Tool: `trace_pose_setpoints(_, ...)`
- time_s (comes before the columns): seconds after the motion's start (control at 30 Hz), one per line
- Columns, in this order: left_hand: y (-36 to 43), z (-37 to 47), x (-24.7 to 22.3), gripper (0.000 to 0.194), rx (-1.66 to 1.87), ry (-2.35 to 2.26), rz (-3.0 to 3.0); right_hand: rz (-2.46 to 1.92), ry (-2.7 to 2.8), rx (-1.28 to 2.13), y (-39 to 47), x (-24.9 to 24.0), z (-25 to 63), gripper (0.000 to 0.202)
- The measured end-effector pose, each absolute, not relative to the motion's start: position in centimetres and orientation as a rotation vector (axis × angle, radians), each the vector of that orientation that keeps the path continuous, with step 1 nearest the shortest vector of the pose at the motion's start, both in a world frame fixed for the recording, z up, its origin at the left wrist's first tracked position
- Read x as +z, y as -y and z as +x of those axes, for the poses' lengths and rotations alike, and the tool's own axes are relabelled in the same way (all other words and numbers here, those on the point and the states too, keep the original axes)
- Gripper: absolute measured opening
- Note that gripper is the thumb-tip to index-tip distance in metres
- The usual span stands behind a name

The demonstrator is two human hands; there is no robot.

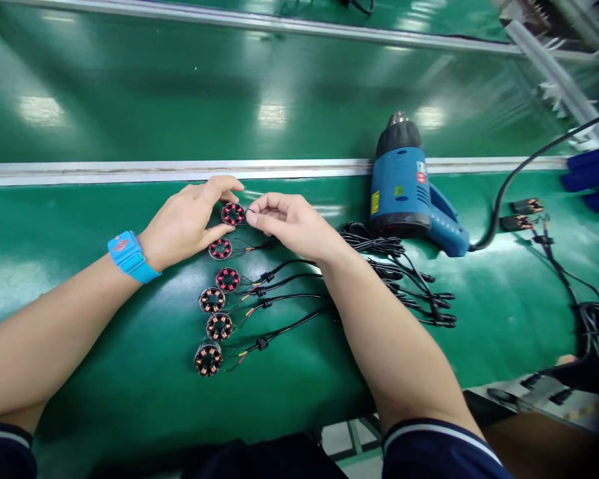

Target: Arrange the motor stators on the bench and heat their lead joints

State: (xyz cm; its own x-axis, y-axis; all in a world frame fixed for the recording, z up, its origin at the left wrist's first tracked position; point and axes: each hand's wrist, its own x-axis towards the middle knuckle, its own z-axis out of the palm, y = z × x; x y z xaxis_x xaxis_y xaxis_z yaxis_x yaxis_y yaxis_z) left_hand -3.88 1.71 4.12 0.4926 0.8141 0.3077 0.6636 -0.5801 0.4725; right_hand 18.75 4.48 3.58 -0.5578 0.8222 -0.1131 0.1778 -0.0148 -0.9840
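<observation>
At the top of a column of ring-shaped motor stators, my left hand holds a stator with red windings between thumb and fingers. A blue wrist strap circles my left wrist. Just right of that stator, my right hand is closed in a pinch at its thin wires, which the fingertips mostly hide. Below lie two more red-wound stators and several copper-wound stators. Coloured leads join them to black cables, which run right under my right forearm.
A blue heat gun stands nozzle up right of my hands, its black cord running to the upper right. Coiled cables lie beside it. Farther right are two more wound parts, blue bins and another cable bundle.
</observation>
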Motion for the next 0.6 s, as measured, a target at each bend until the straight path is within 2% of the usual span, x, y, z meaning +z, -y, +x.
trace_pose_setpoints(0.1, -1.8, -3.9, 4.4, 0.047, 0.712, -1.23, 2.436, -1.03, 1.631, 1.662, -4.6, 3.6, 18.6, 0.024)
trace_pose_setpoints(0.23, -2.1, -4.2, 4.5, 0.028, 0.574, -1.223, 2.49, -1.037, 1.726, 1.606, -4.4, 3.6, 18.6, 0.026)
trace_pose_setpoints(0.3, -2.4, -4.6, 4.5, 0.031, 0.488, -1.191, 2.473, -1.025, 1.836, 1.52, -4.3, 3.3, 18.8, 0.043)
trace_pose_setpoints(0.37, -2.6, -4.9, 4.6, 0.039, 0.425, -1.124, 2.442, -0.99, 1.963, 1.42, -4.2, 3.0, 19.0, 0.052)
trace_pose_setpoints(0.53, -2.4, -5.5, 5.4, 0.043, 0.301, -1.024, 2.41, -0.983, 2.135, 1.269, -4.0, 4.4, 19.9, 0.059)
trace_pose_setpoints(0.6, -2.2, -5.5, 5.6, 0.041, 0.282, -1.008, 2.42, -1.057, 2.201, 1.051, -3.5, 6.4, 20.8, 0.055)
